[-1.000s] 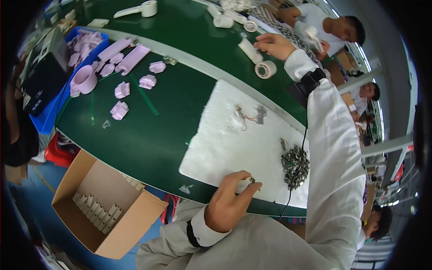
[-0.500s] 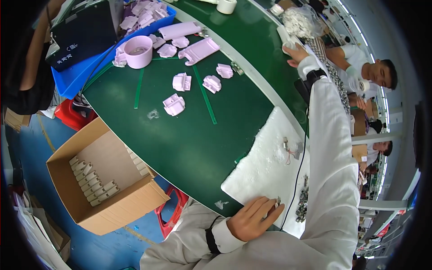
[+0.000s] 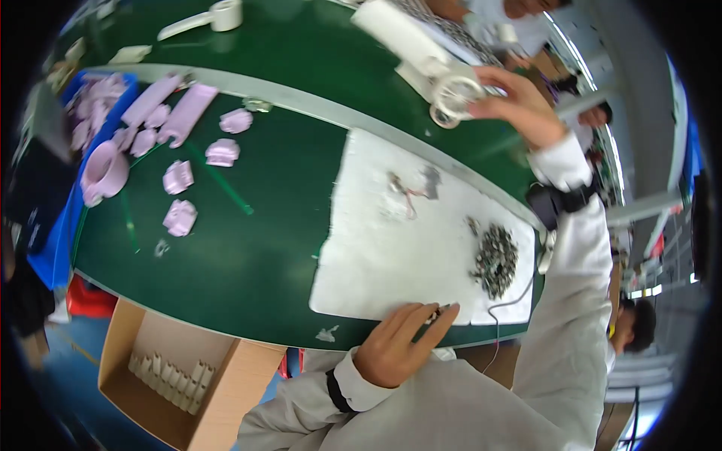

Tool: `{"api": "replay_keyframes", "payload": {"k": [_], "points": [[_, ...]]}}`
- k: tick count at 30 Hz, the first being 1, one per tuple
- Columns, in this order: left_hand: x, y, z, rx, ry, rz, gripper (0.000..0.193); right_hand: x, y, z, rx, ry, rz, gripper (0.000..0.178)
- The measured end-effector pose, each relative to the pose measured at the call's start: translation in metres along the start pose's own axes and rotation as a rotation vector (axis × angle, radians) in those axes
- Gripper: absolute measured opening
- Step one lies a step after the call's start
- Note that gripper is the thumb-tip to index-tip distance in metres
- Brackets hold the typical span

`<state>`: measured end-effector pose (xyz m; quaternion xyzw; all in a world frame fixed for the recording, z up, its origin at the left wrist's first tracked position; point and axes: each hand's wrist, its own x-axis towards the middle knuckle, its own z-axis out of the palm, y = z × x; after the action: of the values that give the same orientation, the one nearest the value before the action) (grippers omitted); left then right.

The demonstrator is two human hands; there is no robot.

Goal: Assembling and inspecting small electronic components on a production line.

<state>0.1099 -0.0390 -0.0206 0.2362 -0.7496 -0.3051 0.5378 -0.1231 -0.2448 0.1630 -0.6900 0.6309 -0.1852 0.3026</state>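
My right hand (image 3: 519, 105), raised over the far side of the bench, has its fingers closed on the round ring of a white handheld fan housing (image 3: 456, 96). A long white handle-like piece (image 3: 398, 34) reaches up and left from there; whether it is joined to the ring I cannot tell. At the near edge of a white foam mat (image 3: 391, 255), my left hand (image 3: 398, 346) pinches a small metal part (image 3: 438, 313), mostly covered by the fingers. A pile of small metal parts (image 3: 496, 261) lies on the mat, and a little wired component (image 3: 429, 183) sits farther back.
Pink plastic shells (image 3: 179, 177) and a pink ring-shaped housing (image 3: 105, 170) lie on the green bench (image 3: 263, 263) at left, by a blue tray (image 3: 53, 240). A cardboard box (image 3: 218, 398) below holds white cylinders. A black cable (image 3: 515, 302) crosses the mat's right corner.
My view has swung to the right. My right hand now holds the white fan housing, seen more plainly than before. My left hand stays at the mat's near edge with the small metal part.
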Motion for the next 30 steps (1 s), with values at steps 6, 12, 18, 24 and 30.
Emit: {"api": "replay_keyframes", "payload": {"k": [6,12,18,24,30], "points": [[0.007,0.006,0.005,-0.231,-0.048,-0.042,0.033,-0.246,0.059,-0.007,0.246,0.334,0.236,0.086],[0.008,0.018,0.026,-0.453,-0.249,-0.024,0.033,-0.383,0.111,0.073,0.017,0.74,0.44,0.072],[0.011,0.024,0.041,-0.579,-0.484,-0.007,0.033,-0.402,0.13,0.121,-0.309,0.819,0.442,0.061],[0.02,0.025,0.049,-0.576,-0.574,0.024,0.032,-0.389,0.15,0.114,-0.807,0.736,0.189,0.058],[0.014,0.029,0.067,-0.529,-0.575,0.005,0.031,-0.385,0.108,0.1,-0.544,0.608,0.304,0.051]]}}
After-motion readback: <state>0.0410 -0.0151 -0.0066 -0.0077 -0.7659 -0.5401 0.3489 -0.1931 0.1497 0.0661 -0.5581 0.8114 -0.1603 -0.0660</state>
